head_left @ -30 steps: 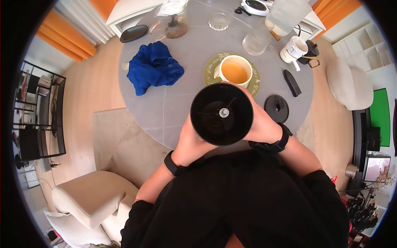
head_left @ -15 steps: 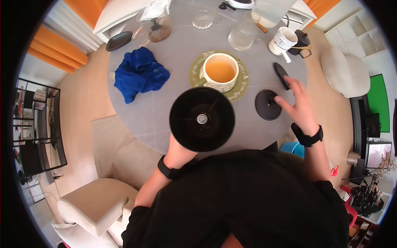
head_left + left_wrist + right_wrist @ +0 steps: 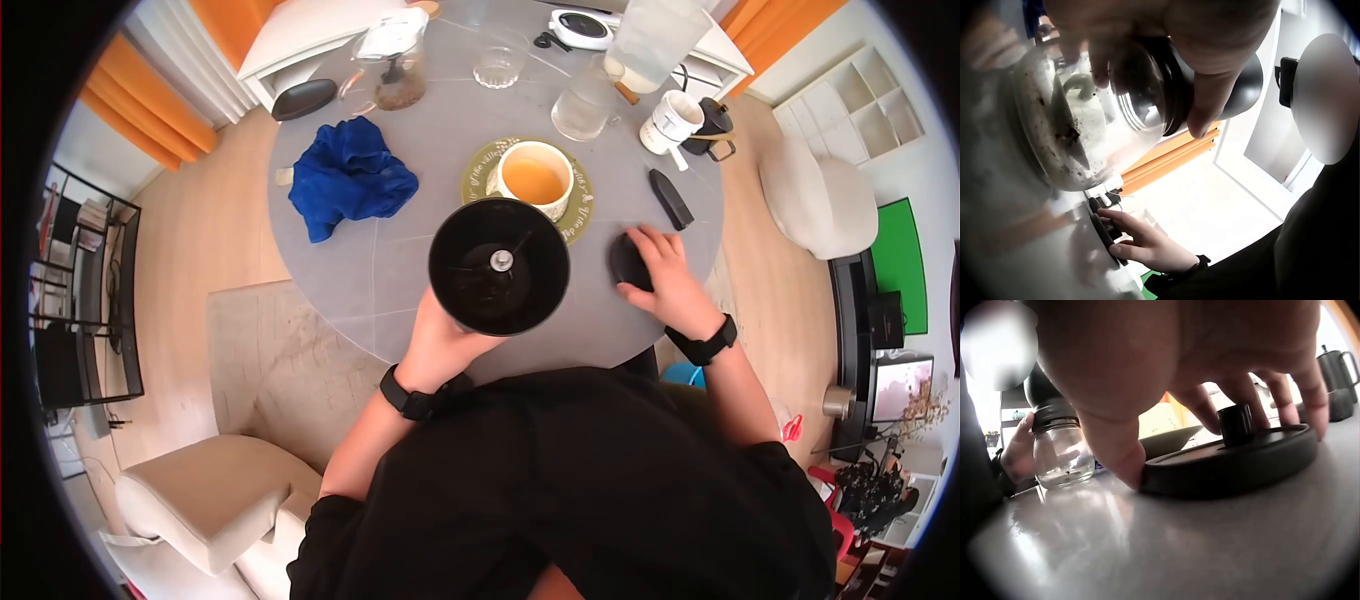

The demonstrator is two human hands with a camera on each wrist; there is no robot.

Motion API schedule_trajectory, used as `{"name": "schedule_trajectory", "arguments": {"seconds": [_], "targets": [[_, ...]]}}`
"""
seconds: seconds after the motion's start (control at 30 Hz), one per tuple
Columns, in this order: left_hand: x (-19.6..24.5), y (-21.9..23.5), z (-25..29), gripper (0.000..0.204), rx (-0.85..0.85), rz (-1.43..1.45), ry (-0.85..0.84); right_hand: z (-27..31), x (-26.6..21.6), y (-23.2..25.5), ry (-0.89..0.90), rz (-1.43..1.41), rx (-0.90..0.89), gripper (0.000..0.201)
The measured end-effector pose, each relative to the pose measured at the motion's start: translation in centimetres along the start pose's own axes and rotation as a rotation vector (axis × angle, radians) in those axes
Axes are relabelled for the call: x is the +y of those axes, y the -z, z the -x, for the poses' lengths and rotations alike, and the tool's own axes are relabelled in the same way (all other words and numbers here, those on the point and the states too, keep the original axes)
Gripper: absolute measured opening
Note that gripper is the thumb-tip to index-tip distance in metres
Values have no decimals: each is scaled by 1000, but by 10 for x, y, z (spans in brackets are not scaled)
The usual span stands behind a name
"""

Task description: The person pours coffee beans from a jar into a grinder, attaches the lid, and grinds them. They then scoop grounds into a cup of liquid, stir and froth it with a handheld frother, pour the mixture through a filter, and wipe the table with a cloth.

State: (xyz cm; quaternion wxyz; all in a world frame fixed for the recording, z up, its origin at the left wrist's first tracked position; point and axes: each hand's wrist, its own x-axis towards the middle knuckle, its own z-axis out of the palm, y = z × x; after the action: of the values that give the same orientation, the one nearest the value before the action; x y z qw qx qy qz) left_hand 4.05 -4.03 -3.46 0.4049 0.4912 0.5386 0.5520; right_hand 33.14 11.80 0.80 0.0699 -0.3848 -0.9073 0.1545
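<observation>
My left hand grips a coffee grinder upright near the table's front edge. From above, its black hopper shows a metal shaft end at the centre and bare walls. Below is a clear glass jar with dark specks inside; in the left wrist view the fingers wrap the black collar and upper jar. My right hand spans a round black lid lying on the table to the right. Its thumb is at the near rim, its fingertips at the far rim. A short black post stands on the lid's centre.
Behind the grinder, a cup of orange-brown liquid sits on a green plate. A blue cloth lies left. A black bar, white mug, glass jug and glass bowl stand farther back.
The right hand has left the grinder, swung right above the table and come down over the black lid. The left hand still holds the grinder, with little shift.
</observation>
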Motion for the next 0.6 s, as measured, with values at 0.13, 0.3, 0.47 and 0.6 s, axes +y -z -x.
{"name": "schedule_trajectory", "arguments": {"seconds": [0.13, 0.3, 0.47, 0.6], "targets": [[4, -1, -2, 82, -17, 42, -29, -7, -13, 40, -169, -441, -57, 62], [2, 0, -5, 87, -42, 102, -30, -28, -89, 106, -49, -881, -163, 61], [4, 0, -5, 88, -28, 77, -51, -53, -158, 112, 333, -577, -159, 86], [-5, -2, -6, 87, -10, 80, -105, -62, -180, 93, 547, -296, -68, 92]]}}
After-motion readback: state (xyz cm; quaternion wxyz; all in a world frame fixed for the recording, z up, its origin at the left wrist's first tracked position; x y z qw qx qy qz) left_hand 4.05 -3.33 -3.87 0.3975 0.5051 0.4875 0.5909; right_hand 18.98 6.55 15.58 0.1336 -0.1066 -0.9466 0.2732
